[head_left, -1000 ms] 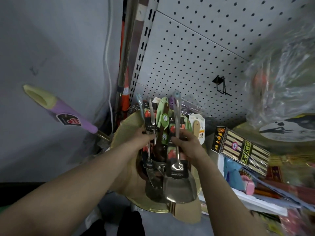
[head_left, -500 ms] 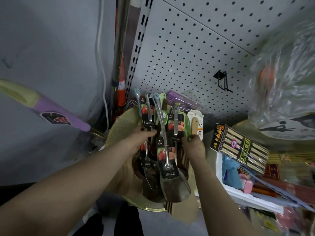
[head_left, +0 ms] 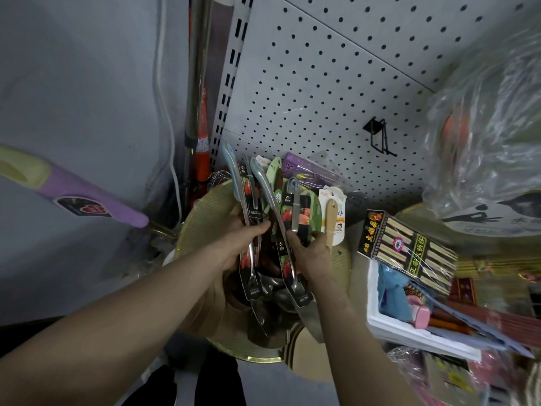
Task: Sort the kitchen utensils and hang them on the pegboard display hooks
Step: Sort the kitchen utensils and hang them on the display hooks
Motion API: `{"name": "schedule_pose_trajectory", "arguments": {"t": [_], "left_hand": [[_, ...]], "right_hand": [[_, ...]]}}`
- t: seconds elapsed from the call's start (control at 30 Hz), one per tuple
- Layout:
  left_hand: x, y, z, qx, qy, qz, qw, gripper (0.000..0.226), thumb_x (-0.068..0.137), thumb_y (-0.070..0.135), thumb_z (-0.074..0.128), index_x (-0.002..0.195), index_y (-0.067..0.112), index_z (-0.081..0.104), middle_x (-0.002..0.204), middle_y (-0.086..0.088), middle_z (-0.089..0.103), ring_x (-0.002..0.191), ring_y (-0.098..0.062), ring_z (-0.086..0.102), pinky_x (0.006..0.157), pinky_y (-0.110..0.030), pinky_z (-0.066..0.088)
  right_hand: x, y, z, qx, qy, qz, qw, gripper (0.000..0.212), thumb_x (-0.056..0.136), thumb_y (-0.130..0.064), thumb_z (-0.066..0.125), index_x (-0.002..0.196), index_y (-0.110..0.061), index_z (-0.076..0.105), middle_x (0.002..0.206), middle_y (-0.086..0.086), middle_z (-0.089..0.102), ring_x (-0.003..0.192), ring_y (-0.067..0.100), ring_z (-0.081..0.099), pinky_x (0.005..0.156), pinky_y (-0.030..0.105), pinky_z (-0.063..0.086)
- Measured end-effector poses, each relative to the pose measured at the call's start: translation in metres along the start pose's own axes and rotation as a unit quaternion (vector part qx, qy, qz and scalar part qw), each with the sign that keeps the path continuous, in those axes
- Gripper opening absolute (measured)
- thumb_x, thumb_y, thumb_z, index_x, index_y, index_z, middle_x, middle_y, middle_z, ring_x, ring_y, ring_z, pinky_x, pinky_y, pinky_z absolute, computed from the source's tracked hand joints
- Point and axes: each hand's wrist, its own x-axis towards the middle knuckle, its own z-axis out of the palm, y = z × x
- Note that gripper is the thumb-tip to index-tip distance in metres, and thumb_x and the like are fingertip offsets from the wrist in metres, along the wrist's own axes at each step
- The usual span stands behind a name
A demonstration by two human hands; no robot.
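Note:
A bundle of carded steel utensils stands fanned over a round gold tray. My left hand grips two packaged steel spatulas at the bundle's left. My right hand pinches a shorter carded utensil on the right, just behind a long steel spatula that leans between my hands. A carded wooden spoon sits beside my right fingers. On the white pegboard a bare black double hook sticks out up to the right.
A purple and yellow handle juts in from the left wall. A boxed chopstick set and a white tray of small goods lie to the right. A crinkled plastic bag hangs at upper right. Poles stand in the corner.
One second ago my right hand held the long spatula's handle upright. It let that go and moved right onto a shorter carded utensil. The long spatula now leans left. My left hand kept its grip.

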Motion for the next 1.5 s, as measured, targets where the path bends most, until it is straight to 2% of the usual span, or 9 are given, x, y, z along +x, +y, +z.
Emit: {"name": "schedule_pose_trajectory", "arguments": {"t": [0.2,0.3,0.43,0.7,0.83,0.9,1.03,1.3,1.5], "left_hand": [[0.001,0.001,0.0,-0.011,-0.007,-0.033,0.999,0.084,0.08,0.043,0.072,0.146,0.014,0.03,0.153,-0.009,0.033,0.141,-0.025,0.029,0.115,-0.045,0.02],[0.0,0.003,-0.001,-0.005,-0.048,-0.052,0.997,0.1,0.064,0.054,0.08,0.145,0.018,0.035,0.153,-0.004,0.034,0.142,-0.023,0.028,0.116,-0.048,0.016],[-0.003,0.003,-0.004,-0.029,-0.098,-0.076,0.992,0.116,0.048,0.06,0.084,0.146,0.022,0.034,0.155,-0.006,0.03,0.143,-0.026,0.025,0.117,-0.054,0.013],[-0.009,0.001,-0.001,-0.041,-0.104,-0.103,0.988,0.086,0.068,0.049,0.078,0.14,0.018,0.043,0.151,-0.007,0.035,0.14,-0.025,0.029,0.117,-0.047,0.019],[-0.013,0.008,-0.002,-0.05,-0.119,-0.116,0.985,0.025,0.082,0.037,0.071,0.097,0.022,0.058,0.102,0.002,0.057,0.096,-0.012,0.052,0.092,-0.03,0.038],[-0.019,0.012,0.0,-0.063,-0.102,-0.112,0.986,0.018,0.086,0.034,0.067,0.09,0.019,0.057,0.093,0.002,0.057,0.085,-0.011,0.052,0.083,-0.029,0.04],[-0.024,0.016,0.0,-0.105,-0.077,-0.12,0.984,0.026,0.088,0.037,0.065,0.096,0.012,0.065,0.092,-0.008,0.067,0.08,-0.021,0.063,0.059,-0.029,0.053],[-0.035,0.015,-0.01,-0.166,-0.114,-0.132,0.971,0.047,0.076,0.034,0.073,0.114,0.007,0.065,0.108,-0.018,0.069,0.102,-0.035,0.065,0.1,-0.051,0.045],[-0.06,0.018,-0.009,-0.133,-0.127,-0.132,0.974,0.081,0.048,0.031,0.092,0.119,0.006,0.063,0.121,-0.021,0.064,0.111,-0.038,0.062,0.101,-0.057,0.042]], "right_hand": [[-0.005,0.013,0.003,0.139,0.026,0.033,0.989,0.125,0.037,-0.072,0.085,0.137,-0.016,0.034,0.129,0.01,0.054,0.116,0.03,0.057,0.099,0.049,0.051],[-0.002,0.016,-0.004,0.186,0.032,0.018,0.982,0.087,0.06,-0.038,0.092,0.129,-0.009,0.049,0.116,0.006,0.066,0.105,0.022,0.065,0.094,0.044,0.055],[0.001,0.014,-0.02,0.228,-0.082,0.009,0.97,0.054,0.064,-0.03,0.091,0.109,-0.011,0.068,0.092,0.007,0.076,0.081,0.025,0.073,0.08,0.045,0.06],[-0.008,0.002,-0.024,0.204,-0.205,-0.047,0.956,0.056,0.068,-0.026,0.088,0.117,-0.024,0.061,0.105,-0.001,0.075,0.098,0.018,0.072,0.091,0.041,0.056],[-0.016,-0.002,-0.024,0.182,-0.175,-0.086,0.964,0.047,0.077,-0.027,0.083,0.116,-0.03,0.058,0.103,-0.007,0.074,0.092,0.01,0.072,0.083,0.03,0.058],[-0.018,-0.006,-0.025,0.148,-0.15,-0.097,0.973,0.047,0.082,-0.035,0.077,0.123,-0.027,0.056,0.104,-0.007,0.073,0.093,0.012,0.071,0.086,0.034,0.058],[-0.017,-0.018,-0.033,0.086,-0.122,-0.117,0.982,0.037,0.091,-0.037,0.066,0.122,-0.019,0.058,0.099,-0.004,0.072,0.09,0.014,0.07,0.086,0.035,0.056],[-0.024,-0.039,-0.047,0.03,-0.122,-0.139,0.982,0.04,0.087,-0.047,0.067,0.115,-0.02,0.062,0.105,0.002,0.072,0.098,0.021,0.068,0.095,0.046,0.052],[-0.052,-0.046,-0.06,0.023,-0.138,-0.146,0.979,0.046,0.087,-0.052,0.063,0.119,-0.019,0.061,0.108,0.003,0.071,0.101,0.022,0.067,0.097,0.047,0.051]]}}
